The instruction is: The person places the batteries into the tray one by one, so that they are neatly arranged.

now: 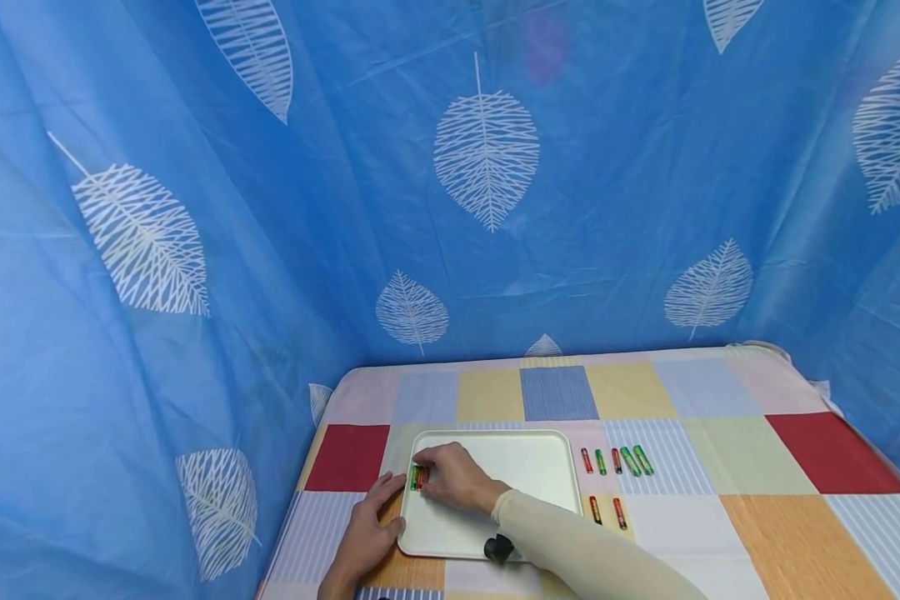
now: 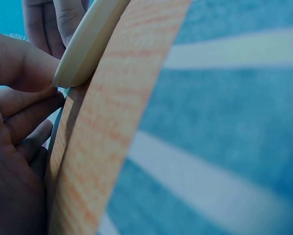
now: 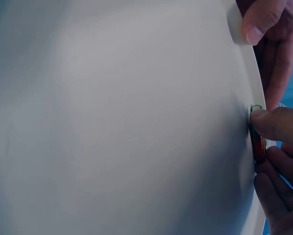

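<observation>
Seated work at a table (image 1: 690,542) spread with a patchwork cloth of coloured squares and stripes; a blue sheet with white leaf prints (image 1: 330,192) hangs behind its far edge and along its left side. A cream-white rectangular tray with rounded corners and a raised rim (image 1: 540,475) lies nearer the table's left edge than its right. Just inside the tray's left edge, a short row of small green and red cylindrical batteries (image 1: 418,477) stands side by side, each lengthwise along that edge. The right hand (image 1: 453,477), in a cream sleeve (image 1: 585,546), reaches across the tray to this row; its thumb and fingertips are drawn close together, pinching a red battery (image 3: 259,149) by its two ends. The left hand (image 1: 367,529) lies at the tray's near-left corner, thumb against the rim, fingers parted and loosely extended outside the left edge, gripping no battery. Beyond the tray's right edge, on the cloth: a far group of two small red batteries (image 1: 587,460), one small green battery (image 1: 601,462) between them, and two larger green batteries (image 1: 637,460) aslant; nearer, two red-and-dark batteries (image 1: 619,513), apart.
</observation>
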A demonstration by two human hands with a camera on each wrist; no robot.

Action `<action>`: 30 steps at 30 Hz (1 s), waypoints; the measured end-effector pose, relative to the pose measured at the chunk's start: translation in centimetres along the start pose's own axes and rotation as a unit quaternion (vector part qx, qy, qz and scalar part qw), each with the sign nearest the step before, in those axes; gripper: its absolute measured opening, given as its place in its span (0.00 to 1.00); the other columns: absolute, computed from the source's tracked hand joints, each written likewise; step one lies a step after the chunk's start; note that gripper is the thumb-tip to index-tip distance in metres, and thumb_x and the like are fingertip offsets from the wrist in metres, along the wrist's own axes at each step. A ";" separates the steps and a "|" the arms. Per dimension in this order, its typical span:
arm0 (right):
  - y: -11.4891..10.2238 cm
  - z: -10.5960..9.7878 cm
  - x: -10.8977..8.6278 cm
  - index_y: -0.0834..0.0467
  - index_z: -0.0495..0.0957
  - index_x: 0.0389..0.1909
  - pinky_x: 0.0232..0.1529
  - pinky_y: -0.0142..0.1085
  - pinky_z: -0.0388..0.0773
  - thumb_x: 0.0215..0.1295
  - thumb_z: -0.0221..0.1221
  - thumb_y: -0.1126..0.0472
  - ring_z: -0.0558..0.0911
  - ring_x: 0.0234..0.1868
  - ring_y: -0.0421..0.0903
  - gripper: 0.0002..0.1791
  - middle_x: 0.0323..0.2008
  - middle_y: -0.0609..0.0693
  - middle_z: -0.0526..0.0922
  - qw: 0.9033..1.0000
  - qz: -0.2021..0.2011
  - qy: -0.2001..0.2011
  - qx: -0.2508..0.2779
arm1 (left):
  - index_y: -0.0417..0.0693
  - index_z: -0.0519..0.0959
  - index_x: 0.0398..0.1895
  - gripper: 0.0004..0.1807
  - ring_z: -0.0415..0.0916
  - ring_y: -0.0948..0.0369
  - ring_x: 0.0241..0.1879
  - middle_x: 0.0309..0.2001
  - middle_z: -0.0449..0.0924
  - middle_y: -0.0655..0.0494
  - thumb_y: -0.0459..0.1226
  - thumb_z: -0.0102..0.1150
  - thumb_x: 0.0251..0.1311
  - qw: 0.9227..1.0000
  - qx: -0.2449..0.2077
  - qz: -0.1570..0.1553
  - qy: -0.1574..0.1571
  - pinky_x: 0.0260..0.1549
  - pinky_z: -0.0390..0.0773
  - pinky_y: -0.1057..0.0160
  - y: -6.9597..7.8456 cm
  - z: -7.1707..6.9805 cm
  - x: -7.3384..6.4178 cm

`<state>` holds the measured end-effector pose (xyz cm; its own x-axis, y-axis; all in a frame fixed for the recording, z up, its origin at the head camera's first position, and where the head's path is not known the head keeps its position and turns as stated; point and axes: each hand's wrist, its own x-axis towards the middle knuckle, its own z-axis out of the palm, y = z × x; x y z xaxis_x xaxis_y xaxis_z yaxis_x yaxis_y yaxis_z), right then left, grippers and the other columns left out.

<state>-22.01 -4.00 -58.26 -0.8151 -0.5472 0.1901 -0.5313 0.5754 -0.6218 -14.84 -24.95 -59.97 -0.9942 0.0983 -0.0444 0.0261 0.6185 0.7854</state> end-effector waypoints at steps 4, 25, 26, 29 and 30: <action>-0.1 0.0 0.1 0.60 0.89 0.59 0.59 0.35 0.87 0.60 0.79 0.64 0.87 0.50 0.37 0.25 0.52 0.50 0.93 1.000 -0.005 0.005 -0.005 | 0.48 0.79 0.75 0.38 0.60 0.34 0.83 0.79 0.72 0.38 0.28 0.71 0.58 1.000 0.000 0.003 0.002 0.78 0.59 0.25 0.0 0.1 0.1; -0.2 -0.4 -0.3 0.60 0.88 0.60 0.59 0.34 0.87 0.61 0.78 0.59 0.89 0.52 0.38 0.26 0.54 0.50 0.93 1.000 -0.022 0.010 -0.014 | 0.45 0.80 0.74 0.36 0.61 0.35 0.82 0.77 0.75 0.39 0.25 0.68 0.57 1.000 0.003 0.026 0.006 0.79 0.59 0.27 -0.3 0.2 0.0; -0.2 -0.6 -0.3 0.60 0.88 0.61 0.60 0.35 0.87 0.62 0.78 0.59 0.89 0.54 0.39 0.26 0.54 0.51 0.93 1.000 -0.021 0.009 -0.007 | 0.45 0.80 0.74 0.36 0.61 0.35 0.82 0.77 0.75 0.39 0.25 0.68 0.57 1.000 0.002 0.025 0.005 0.79 0.59 0.26 -0.3 0.2 0.0; -0.2 -1.0 -0.5 0.60 0.88 0.62 0.62 0.37 0.87 0.63 0.78 0.58 0.90 0.56 0.42 0.26 0.56 0.51 0.93 1.000 -0.017 0.006 0.007 | 0.45 0.80 0.74 0.36 0.61 0.34 0.82 0.78 0.73 0.37 0.25 0.68 0.57 1.000 0.002 0.024 0.004 0.78 0.59 0.25 -0.2 0.1 0.0; -0.1 -1.2 -0.5 0.60 0.88 0.62 0.62 0.38 0.87 0.63 0.78 0.58 0.90 0.56 0.43 0.26 0.56 0.52 0.93 1.000 -0.016 0.006 0.015 | 0.45 0.80 0.74 0.36 0.61 0.34 0.82 0.78 0.73 0.37 0.25 0.68 0.57 1.000 0.002 0.024 0.004 0.78 0.59 0.25 -0.2 0.1 0.0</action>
<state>-21.82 -3.07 -57.40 -0.8005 -0.5579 0.2190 -0.5504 0.5396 -0.6370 -14.86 -25.02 -60.18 -0.9926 0.1216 -0.0027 0.0733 0.6156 0.7846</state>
